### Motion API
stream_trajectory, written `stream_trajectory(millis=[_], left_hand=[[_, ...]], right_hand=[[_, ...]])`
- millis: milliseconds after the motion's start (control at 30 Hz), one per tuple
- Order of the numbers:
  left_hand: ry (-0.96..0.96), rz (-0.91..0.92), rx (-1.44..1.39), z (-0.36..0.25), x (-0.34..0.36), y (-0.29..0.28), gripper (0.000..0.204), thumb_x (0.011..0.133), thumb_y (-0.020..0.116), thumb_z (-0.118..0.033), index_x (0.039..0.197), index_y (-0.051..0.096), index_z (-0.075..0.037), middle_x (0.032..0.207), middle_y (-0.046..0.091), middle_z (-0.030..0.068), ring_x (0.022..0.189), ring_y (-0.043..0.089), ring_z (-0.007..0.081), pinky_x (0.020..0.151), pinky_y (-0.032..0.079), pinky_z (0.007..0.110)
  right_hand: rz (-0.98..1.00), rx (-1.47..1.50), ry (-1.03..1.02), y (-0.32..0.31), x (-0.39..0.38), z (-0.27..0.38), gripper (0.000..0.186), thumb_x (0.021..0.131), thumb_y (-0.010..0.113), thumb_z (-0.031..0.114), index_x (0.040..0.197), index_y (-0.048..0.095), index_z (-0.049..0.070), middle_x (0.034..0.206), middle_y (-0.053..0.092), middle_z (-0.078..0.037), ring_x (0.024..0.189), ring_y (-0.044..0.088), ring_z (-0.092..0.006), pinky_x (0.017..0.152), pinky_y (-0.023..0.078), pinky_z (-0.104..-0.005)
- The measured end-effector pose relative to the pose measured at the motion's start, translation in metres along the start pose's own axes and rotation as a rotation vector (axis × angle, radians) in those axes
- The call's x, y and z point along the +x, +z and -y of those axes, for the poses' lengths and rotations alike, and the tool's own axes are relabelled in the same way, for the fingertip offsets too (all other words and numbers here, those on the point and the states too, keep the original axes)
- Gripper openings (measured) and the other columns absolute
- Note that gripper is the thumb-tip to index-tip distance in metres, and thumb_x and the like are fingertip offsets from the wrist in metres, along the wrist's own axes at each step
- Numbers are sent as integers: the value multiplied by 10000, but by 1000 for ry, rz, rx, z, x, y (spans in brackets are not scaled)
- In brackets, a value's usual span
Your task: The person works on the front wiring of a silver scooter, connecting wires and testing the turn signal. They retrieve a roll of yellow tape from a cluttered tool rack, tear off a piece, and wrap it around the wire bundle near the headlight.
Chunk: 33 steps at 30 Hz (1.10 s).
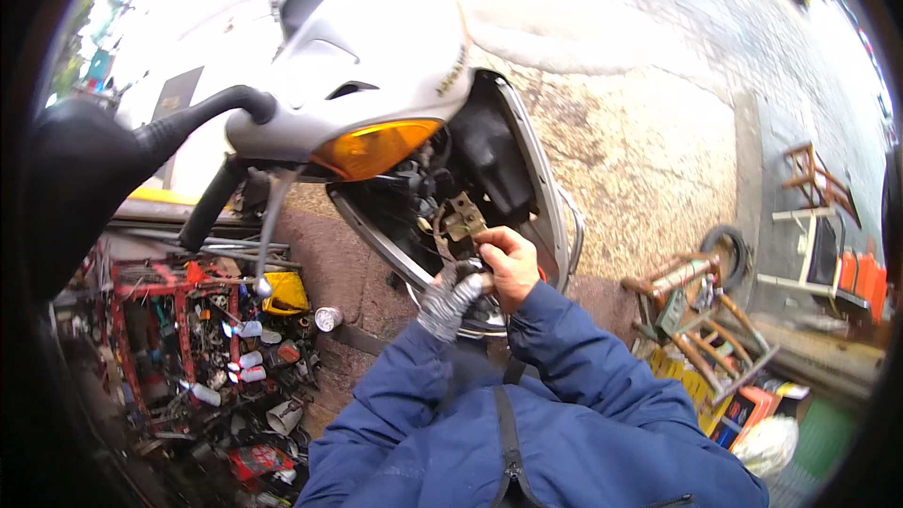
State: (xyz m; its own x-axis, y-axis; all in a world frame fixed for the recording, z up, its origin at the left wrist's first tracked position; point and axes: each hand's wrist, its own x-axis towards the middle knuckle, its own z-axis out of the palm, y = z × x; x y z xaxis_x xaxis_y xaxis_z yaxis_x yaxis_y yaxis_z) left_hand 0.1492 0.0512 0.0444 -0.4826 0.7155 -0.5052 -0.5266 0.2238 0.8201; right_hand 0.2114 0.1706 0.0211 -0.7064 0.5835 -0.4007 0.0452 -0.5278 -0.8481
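Observation:
A silver scooter [310, 66] stands before me, its front body opened up beneath the orange turn signal [386, 147]. Inside the opening, wires and a tan metal bracket [463, 216] show. My left hand [450, 306], in a grey glove, is closed close below the bracket. Beside it my right hand [513, 268] is bare, thumb and fingers pinched together at the bracket's lower end. Whatever small part lies between the fingers of either hand is too small or hidden to name.
A red rack [118, 320] crowded with tools, bottles and parts stands at the left, near a yellow container [286, 293]. The scooter's mirror [80, 188] and brake lever [273, 221] jut out at left. On the right are a wooden stool [691, 310] and a tyre [729, 259].

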Motion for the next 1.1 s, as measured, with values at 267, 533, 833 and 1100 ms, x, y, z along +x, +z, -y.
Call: stream_trajectory(millis=[267, 533, 833, 1100], left_hand=[[103, -360, -243, 16, -34, -15, 230, 856, 668, -197, 1038, 585, -83, 877, 642, 31, 652, 611, 115, 558, 556, 279], [231, -275, -512, 46, -87, -70, 136, 831, 676, -132, 944, 652, -61, 787, 632, 17, 675, 612, 116, 592, 538, 271], [228, -240, -244, 64, -238, -159, 192, 751, 777, -95, 910, 670, -84, 795, 651, -4, 694, 590, 96, 626, 499, 263], [278, -436, -182, 88, -351, -235, 156, 722, 772, -74, 762, 623, -94, 661, 606, -3, 580, 556, 95, 533, 466, 258]], right_hand=[[225, -284, -128, 28, -16, 6, 161, 852, 527, 16, 966, 629, -35, 820, 627, -36, 744, 563, -85, 673, 462, -236], [508, -555, -251, 67, -72, -17, 125, 818, 624, 45, 925, 649, -14, 876, 624, -86, 772, 607, -141, 669, 500, -279], [837, -643, -130, 150, -160, -77, 466, 762, 746, 148, 1169, 568, 4, 1050, 638, -115, 925, 629, -171, 836, 502, -305], [1255, -790, -67, 248, -217, -102, 425, 771, 716, 110, 1157, 579, -3, 1004, 669, -117, 934, 635, -178, 844, 510, -319]])
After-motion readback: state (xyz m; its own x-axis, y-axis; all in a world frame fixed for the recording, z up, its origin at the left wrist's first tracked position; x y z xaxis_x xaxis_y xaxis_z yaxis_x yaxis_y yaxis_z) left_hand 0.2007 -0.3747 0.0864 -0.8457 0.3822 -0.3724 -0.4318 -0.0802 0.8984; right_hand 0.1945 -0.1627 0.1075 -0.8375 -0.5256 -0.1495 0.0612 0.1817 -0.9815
